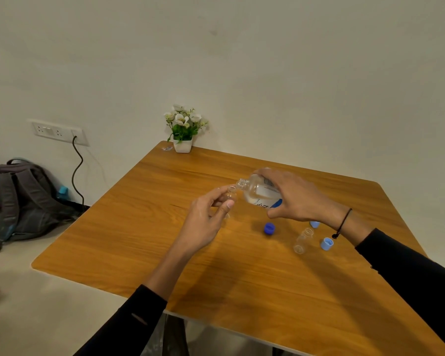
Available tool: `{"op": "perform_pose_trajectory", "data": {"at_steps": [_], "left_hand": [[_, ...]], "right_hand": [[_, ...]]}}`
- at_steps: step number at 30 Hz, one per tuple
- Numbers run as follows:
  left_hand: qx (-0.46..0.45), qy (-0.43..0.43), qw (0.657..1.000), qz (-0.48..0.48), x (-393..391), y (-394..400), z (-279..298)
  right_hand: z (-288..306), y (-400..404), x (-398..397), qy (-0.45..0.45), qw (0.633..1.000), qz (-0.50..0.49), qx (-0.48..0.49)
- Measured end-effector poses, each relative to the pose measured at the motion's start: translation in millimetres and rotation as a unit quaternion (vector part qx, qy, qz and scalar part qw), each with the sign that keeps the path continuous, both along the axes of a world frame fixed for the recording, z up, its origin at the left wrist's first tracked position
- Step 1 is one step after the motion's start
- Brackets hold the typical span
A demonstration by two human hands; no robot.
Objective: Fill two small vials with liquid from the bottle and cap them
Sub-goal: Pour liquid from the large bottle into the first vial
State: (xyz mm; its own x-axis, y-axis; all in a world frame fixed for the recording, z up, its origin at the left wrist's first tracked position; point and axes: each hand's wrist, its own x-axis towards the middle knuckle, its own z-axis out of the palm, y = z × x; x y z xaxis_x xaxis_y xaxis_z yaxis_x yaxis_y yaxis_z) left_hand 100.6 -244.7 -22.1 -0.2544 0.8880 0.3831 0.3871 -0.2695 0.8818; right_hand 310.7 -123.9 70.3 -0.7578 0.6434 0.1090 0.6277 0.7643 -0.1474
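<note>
My left hand (208, 219) pinches a small clear vial (231, 193) upright above the wooden table (180, 255). My right hand (297, 195) grips a clear bottle (258, 192) with a white and blue label, tilted on its side with its open mouth right at the vial's rim. A second uncapped clear vial (303, 240) stands on the table to the right. A dark blue cap (269, 228) and two light blue caps (326, 244) (314, 224) lie near it; the farther light blue cap is partly hidden by my right wrist.
A white pot of white flowers (183, 129) stands at the table's far corner by the wall. A grey backpack (23, 201) lies on the floor at left, under a wall socket (58, 132) with a dangling black cable.
</note>
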Motion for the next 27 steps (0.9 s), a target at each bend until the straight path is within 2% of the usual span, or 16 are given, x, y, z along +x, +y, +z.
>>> {"op": "perform_pose_trajectory", "data": {"at_steps": [27], "left_hand": [[-0.01,-0.006,1.0,-0.004,0.2,1.7,-0.6]], "right_hand": [[2.1,6.6,2.1,-0.014,1.0,-0.001,0.02]]}}
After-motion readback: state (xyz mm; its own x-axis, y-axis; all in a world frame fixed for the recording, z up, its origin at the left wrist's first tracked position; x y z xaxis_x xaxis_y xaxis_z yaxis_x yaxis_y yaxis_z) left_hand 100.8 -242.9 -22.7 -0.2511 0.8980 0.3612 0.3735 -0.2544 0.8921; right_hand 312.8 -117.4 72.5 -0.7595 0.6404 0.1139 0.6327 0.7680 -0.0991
